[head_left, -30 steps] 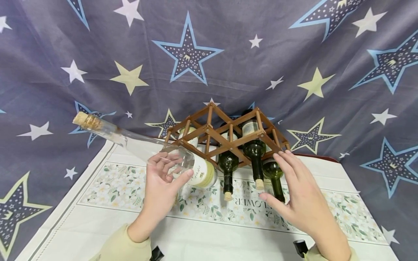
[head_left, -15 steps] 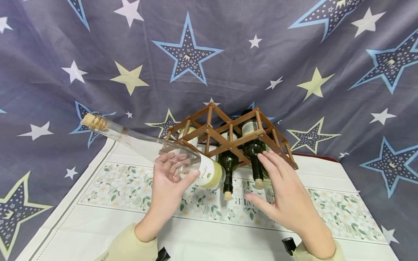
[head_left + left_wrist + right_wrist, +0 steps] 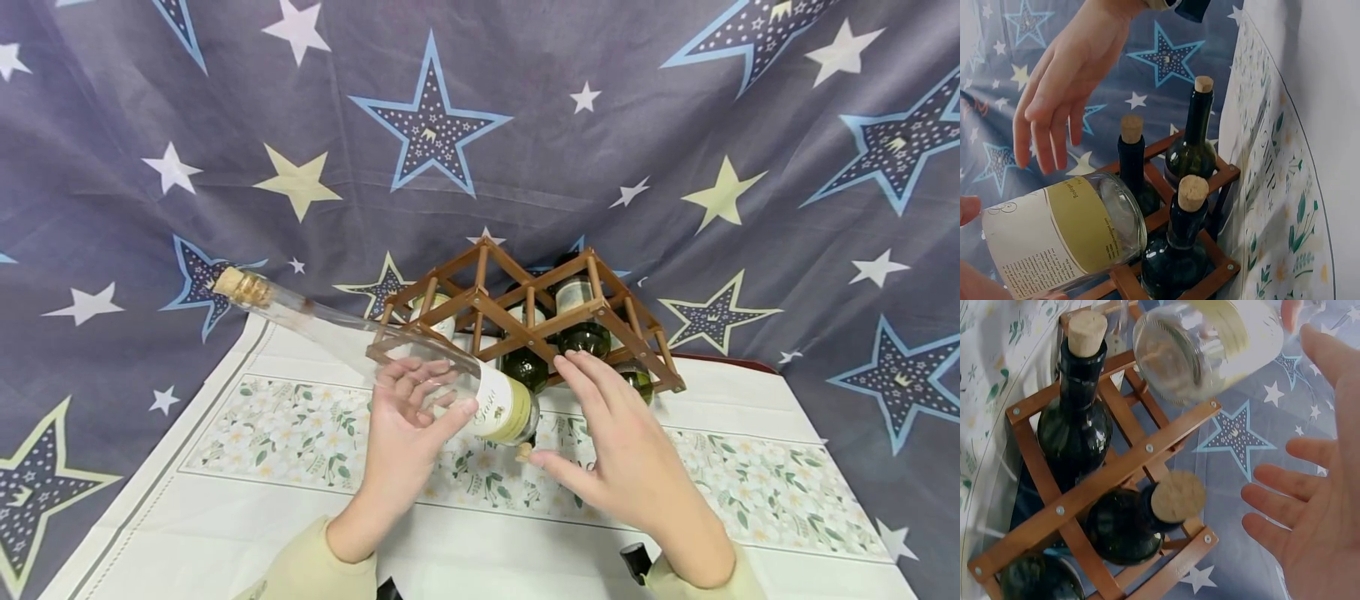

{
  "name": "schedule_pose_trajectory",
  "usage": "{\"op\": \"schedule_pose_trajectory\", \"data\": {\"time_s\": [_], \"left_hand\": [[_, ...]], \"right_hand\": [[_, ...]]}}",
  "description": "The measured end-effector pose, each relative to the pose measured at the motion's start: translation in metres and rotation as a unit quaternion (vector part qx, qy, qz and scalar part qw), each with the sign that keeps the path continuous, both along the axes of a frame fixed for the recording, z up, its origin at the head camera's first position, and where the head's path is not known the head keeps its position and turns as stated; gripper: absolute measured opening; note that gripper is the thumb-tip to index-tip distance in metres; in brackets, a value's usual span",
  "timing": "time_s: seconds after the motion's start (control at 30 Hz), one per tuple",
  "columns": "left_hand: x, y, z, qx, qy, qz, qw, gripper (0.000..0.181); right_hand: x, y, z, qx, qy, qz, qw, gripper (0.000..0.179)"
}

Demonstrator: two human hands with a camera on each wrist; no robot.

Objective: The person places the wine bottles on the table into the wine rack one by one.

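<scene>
A corked clear glass wine bottle (image 3: pixel 501 407) with a white and yellow-green label lies slantwise in my left hand (image 3: pixel 405 437), its cork (image 3: pixel 240 286) up to the left. My left thumb and fingers curl around its lower body. My right hand (image 3: pixel 626 454) is spread with nothing in it, just right of the bottle's base. In the right wrist view, a gap separates the right fingers (image 3: pixel 1279 484) from the glass. Behind both hands stands a brown wooden wine rack (image 3: pixel 478 296) holding corked dark green bottles (image 3: pixel 1079 434).
More bottles lie in the rack, including one with a pale label (image 3: pixel 435 315) at its left. The rack rests on a white tablecloth (image 3: pixel 495 550) with a floral band. A star-patterned grey curtain (image 3: pixel 525 183) hangs directly behind it.
My left hand has carried the clear bottle rightward, across the front of the rack. My right hand has moved leftward, closer to the bottle's base, and stays empty.
</scene>
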State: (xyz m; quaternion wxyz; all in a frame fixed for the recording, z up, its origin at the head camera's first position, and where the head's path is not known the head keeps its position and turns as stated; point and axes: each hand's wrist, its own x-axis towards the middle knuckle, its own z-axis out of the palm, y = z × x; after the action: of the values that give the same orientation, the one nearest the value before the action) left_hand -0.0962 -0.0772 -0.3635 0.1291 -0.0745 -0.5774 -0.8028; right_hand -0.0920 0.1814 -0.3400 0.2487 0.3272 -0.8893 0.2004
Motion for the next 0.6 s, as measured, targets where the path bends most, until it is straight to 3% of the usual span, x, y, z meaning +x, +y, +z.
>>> {"op": "schedule_pose_trajectory", "data": {"time_s": [0.6], "left_hand": [[0.004, 0.015, 0.0, 0.01, 0.016, -0.023, 0.9996, 0.071]], "right_hand": [[-0.008, -0.027, -0.008, 0.005, -0.001, 0.025, 0.9997, 0.1]]}}
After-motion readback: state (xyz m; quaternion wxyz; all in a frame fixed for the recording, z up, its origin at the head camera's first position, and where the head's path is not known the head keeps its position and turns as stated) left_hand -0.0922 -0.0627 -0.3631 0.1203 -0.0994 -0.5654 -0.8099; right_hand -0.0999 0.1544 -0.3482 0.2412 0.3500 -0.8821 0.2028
